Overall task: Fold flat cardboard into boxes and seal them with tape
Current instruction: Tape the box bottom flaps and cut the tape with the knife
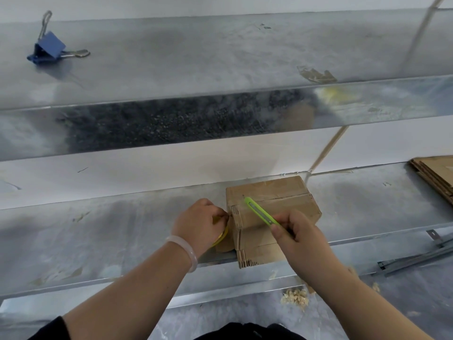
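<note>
Galvanised table (98, 229), white wall (122, 173). Box (277, 200) at front edge; tape roll (221, 235) being gripped by left hand (196, 224), green cutter (259, 212) by right hand (299, 238). Risk: box being gashed, cutter slipping toward left hand.

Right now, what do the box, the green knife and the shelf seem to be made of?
The box looks like matte brown corrugated cardboard; fluted edges show. The knife casing is probably glossy green plastic. The shelf seems galvanized sheet metal: grey, mottled, dully reflective.

One cardboard box (272, 192), one green utility knife (259, 212), one blue binder clip (50, 48), one flat cardboard stack (437, 174) and, seemingly, one yellow tape roll (221, 236).
</note>
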### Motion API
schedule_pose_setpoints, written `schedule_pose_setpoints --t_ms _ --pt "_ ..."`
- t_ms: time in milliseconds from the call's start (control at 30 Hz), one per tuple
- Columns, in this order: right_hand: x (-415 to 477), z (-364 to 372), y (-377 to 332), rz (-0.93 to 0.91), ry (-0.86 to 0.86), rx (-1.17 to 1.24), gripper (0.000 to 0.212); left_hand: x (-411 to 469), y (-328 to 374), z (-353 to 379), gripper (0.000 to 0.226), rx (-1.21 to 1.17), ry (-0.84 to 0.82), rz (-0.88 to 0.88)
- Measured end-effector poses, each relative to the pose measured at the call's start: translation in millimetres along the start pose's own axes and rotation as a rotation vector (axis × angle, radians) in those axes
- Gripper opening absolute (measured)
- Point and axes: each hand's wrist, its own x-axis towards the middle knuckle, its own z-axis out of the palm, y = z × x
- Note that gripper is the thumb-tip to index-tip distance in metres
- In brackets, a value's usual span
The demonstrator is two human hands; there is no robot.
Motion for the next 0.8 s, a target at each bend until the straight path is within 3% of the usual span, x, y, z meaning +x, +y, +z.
schedule_pose_setpoints --t_ms 367,467,600,700,800 --pt "7 8 -5 -0.004 0.026 0.075 0.007 -2 -4 2 0.027 -0.003 -0.005 0.006" --pt "5 10 -9 -0.099 0.054 0.074 0.009 -2 -5 2 0.028 -0.002 -0.007 0.002" --pt "13 16 -13 -0.255 0.113 -0.219 0.011 -2 -5 3 0.028 -0.004 -0.024 -0.001" --pt "26 21 -7 -0.245 0.129 -0.485 0.020 -3 -7 4 0.029 0.026 -0.019 0.018" --pt "31 24 -5 -0.233 0.117 -0.569 0.021 -7 -12 4 0.029 0.028 -0.002 0.029"
